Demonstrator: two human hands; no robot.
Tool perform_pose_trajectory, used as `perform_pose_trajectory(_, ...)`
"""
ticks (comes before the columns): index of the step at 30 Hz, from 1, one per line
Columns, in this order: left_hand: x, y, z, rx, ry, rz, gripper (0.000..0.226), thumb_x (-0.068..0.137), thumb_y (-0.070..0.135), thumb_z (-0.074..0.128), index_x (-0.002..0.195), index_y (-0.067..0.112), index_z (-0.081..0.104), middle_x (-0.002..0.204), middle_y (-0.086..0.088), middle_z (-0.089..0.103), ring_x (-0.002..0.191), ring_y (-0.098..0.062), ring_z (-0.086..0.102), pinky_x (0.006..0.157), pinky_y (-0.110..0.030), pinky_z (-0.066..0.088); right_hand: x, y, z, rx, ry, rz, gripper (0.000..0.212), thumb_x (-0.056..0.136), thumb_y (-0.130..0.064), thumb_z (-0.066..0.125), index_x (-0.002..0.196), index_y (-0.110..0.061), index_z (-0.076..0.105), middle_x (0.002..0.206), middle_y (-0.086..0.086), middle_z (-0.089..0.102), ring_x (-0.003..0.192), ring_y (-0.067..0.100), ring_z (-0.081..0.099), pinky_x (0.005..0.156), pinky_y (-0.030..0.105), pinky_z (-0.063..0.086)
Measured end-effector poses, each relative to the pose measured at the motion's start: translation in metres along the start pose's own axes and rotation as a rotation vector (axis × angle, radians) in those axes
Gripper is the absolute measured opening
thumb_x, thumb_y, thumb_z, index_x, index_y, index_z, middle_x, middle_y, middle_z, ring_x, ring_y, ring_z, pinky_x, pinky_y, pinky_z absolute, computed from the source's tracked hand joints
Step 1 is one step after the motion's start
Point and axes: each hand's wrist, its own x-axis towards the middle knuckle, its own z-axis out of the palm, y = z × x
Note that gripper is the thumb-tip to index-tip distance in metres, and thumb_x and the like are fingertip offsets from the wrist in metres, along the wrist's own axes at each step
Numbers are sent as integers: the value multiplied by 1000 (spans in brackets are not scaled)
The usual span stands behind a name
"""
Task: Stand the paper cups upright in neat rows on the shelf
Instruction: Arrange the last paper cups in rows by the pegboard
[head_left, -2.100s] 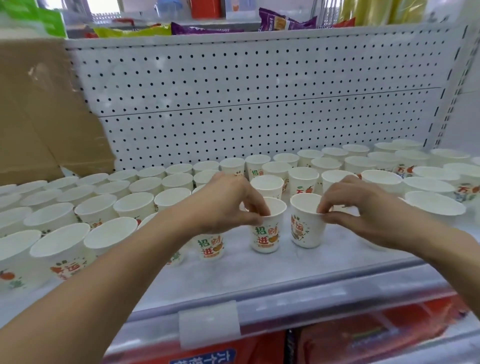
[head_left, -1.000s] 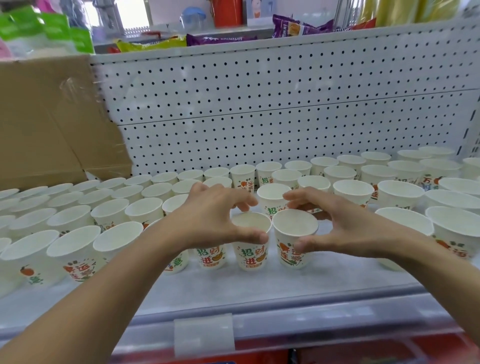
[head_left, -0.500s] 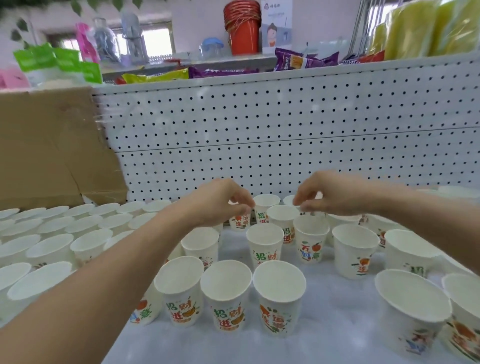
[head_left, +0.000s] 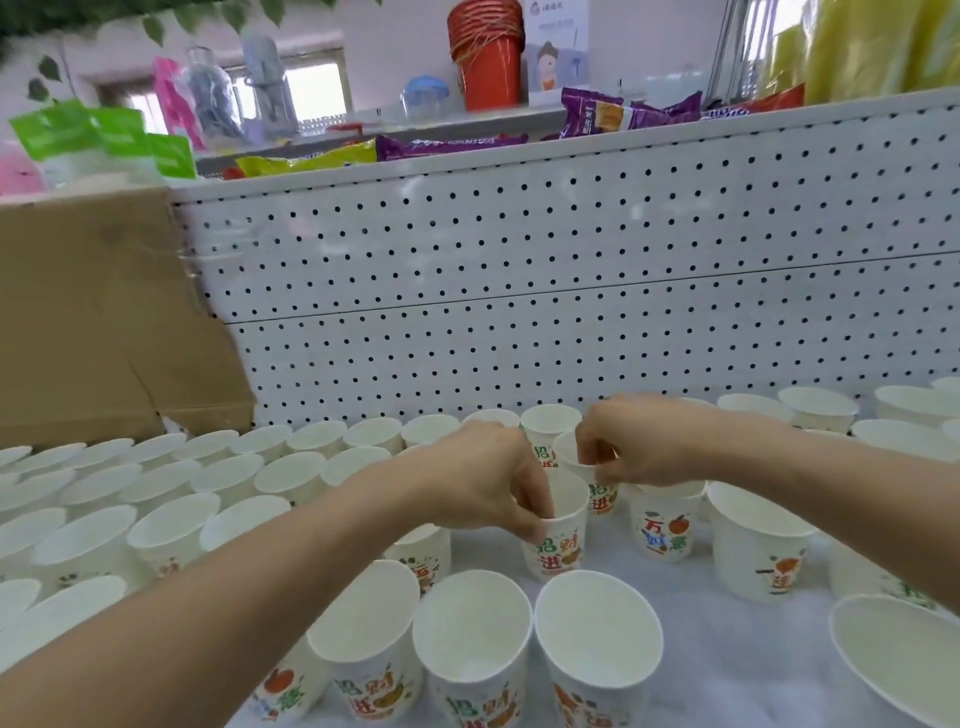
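Observation:
Several white paper cups with red, green and orange print stand upright in rows on the white shelf (head_left: 737, 670). My left hand (head_left: 493, 483) pinches the rim of one paper cup (head_left: 561, 540) in the middle of the shelf. Just behind and to the right, my right hand (head_left: 639, 441) pinches the rim of another paper cup (head_left: 600, 493). Three cups stand side by side nearest to me, the middle one (head_left: 472, 654) straight in front. More cups fill the left side (head_left: 171, 525) and the far right (head_left: 758, 540).
A white perforated back panel (head_left: 519, 291) rises behind the cups. A brown cardboard box (head_left: 93, 332) stands at the back left. Snack bags (head_left: 441, 145) and a stack of red buckets (head_left: 488, 57) sit on top beyond the panel.
The view has moved closer over the shelf. Both hands came back from the rear cups; each now pinches a cup's rim in the middle.

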Motion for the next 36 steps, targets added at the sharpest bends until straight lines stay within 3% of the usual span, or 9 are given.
perform_pose_trajectory(6,5,-32,-23,18,48,-96,14,81,25,75,95,27,76,82,16,67,80,-1,59,66,-10,39,2,-9,0,100,43,19,7,88,-29,63,88,-24,66,89,-9,65,80,11,60,70,31,54)
perform_pose_trajectory(10,11,-48,-16,41,44,-98,12,80,26,76,92,27,77,86,15,72,80,-2,63,74,-20,47,10,-16,6,186,110,51,7,84,-30,64,80,-24,66,80,-10,66,75,10,61,66,32,54)
perform_pose_trajectory(14,15,-56,-8,127,36,-68,14,79,30,76,93,28,76,87,15,72,79,-2,63,80,-28,54,14,-16,11,265,89,77,7,82,-32,68,86,-26,70,82,-13,66,77,7,62,71,33,57)
perform_pose_trajectory(20,19,-60,-6,181,51,-43,19,79,33,76,97,29,75,89,15,73,79,-3,63,76,-26,53,12,-14,11,267,68,84,9,84,-25,68,92,-26,72,84,-16,64,76,4,58,69,27,54)
perform_pose_trajectory(23,21,-60,-4,183,50,-29,23,78,37,76,100,30,74,93,15,72,79,-2,62,71,-18,48,12,-18,10,323,75,61,10,85,-25,68,95,-26,71,81,-18,61,73,0,57,64,19,45)
perform_pose_trajectory(27,18,-47,-13,-15,159,10,32,77,46,74,105,33,70,93,19,67,85,3,59,73,-17,47,-7,-2,-21,417,136,93,10,85,-30,70,95,-31,69,86,-17,63,76,0,57,64,18,46)
perform_pose_trajectory(31,26,-4,-15,-138,219,161,23,85,37,69,107,32,70,98,21,64,89,2,58,74,-14,47,-50,23,-46,368,10,130,6,78,-38,75,76,-33,73,79,-17,69,75,1,62,76,29,53)
perform_pose_trajectory(36,53,35,3,49,141,282,34,83,40,70,116,33,66,102,19,61,95,-1,48,82,-22,37,-96,29,-36,212,-142,278,23,69,-54,76,74,-33,72,76,-16,69,70,1,63,67,24,53)
